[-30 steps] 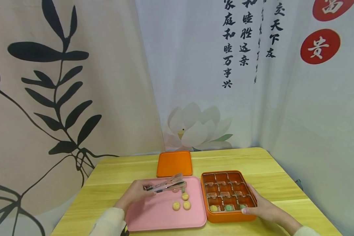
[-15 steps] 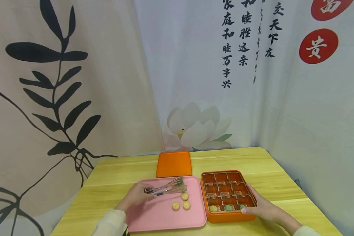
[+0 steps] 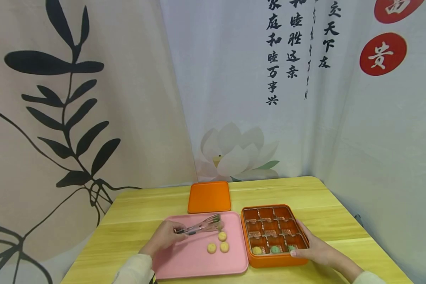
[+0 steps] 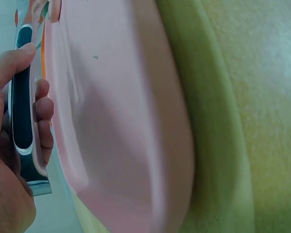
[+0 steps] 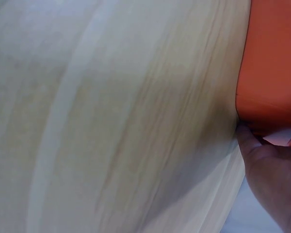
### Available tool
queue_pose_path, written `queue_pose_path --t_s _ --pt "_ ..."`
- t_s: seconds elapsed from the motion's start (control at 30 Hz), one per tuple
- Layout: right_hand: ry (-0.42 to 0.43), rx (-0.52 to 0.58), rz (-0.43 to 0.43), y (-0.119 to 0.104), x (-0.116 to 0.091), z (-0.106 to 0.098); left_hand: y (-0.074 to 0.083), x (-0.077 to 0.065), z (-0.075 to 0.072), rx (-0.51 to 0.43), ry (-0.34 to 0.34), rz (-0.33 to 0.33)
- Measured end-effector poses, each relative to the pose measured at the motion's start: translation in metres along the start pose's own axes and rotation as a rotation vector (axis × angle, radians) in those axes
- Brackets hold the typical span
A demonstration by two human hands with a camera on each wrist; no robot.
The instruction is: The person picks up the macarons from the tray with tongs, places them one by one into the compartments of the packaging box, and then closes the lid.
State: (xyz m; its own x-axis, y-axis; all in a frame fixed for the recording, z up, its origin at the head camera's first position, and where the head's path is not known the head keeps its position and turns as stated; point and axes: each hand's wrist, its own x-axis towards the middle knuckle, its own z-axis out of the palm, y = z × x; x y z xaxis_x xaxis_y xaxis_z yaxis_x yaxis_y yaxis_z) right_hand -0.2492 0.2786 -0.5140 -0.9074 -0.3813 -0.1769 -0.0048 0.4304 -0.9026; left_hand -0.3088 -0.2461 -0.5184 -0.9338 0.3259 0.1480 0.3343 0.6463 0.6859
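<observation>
My left hand [image 3: 164, 238] holds a pair of tongs [image 3: 202, 227] with see-through slotted heads, over the back of the pink tray [image 3: 184, 262]. In the left wrist view the thumb lies along the dark-inlaid handle [image 4: 22, 107] and the fingers curl beneath. The tongs' heads overlap small pieces near the tray's back right, one apparently green; whether any is pinched I cannot tell. Several small round yellow pastries [image 3: 224, 247] lie in front of them. My right hand [image 3: 317, 248] grips the near right corner of the orange box [image 3: 269, 262], thumb at the front, fingers along the side.
Inside the box, a clear divided insert holds one yellow pastry [image 3: 256, 250] and two green pastries [image 3: 275, 249] in its front row. An orange lid [image 3: 209, 197] lies behind the tray. The wooden table [image 3: 298, 189] ends at a hanging cloth [image 3: 234, 79].
The tongs' heads have turned and come closer together over the back right pieces. The left hand has shifted only slightly. My right hand stays on the box.
</observation>
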Motion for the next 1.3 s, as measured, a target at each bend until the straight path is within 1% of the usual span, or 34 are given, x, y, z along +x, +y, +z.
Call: queue_pose_path --t_s 0.07,0.23,0.33,0.7,0.93,1.03,1.17,1.3 --pt "0.000 -0.005 -0.003 -0.001 0.000 0.000 0.000 -0.001 0.000 -0.006 -0.003 0.000" --pt "0.014 -0.028 0.019 -0.001 -0.001 0.000 -0.001 -0.003 0.000 -0.021 -0.006 -0.003" --pt "0.011 -0.021 0.018 0.000 -0.001 0.000 -0.001 -0.003 0.001 -0.023 -0.004 -0.004" --pt "0.026 -0.043 0.029 0.001 -0.001 0.001 0.000 -0.004 0.002 0.008 0.021 -0.011" --pt "0.023 -0.033 0.017 -0.001 -0.001 0.001 0.005 -0.004 -0.002 0.028 0.041 0.000" --pt "0.027 -0.049 0.018 -0.001 -0.001 0.001 0.008 -0.002 -0.002 0.014 0.047 0.018" --pt "0.027 -0.062 0.021 -0.001 -0.001 0.001 0.014 0.002 -0.001 -0.002 0.052 0.018" --pt "0.025 -0.059 0.018 -0.001 -0.001 0.001 0.024 0.006 0.002 -0.042 0.045 -0.022"
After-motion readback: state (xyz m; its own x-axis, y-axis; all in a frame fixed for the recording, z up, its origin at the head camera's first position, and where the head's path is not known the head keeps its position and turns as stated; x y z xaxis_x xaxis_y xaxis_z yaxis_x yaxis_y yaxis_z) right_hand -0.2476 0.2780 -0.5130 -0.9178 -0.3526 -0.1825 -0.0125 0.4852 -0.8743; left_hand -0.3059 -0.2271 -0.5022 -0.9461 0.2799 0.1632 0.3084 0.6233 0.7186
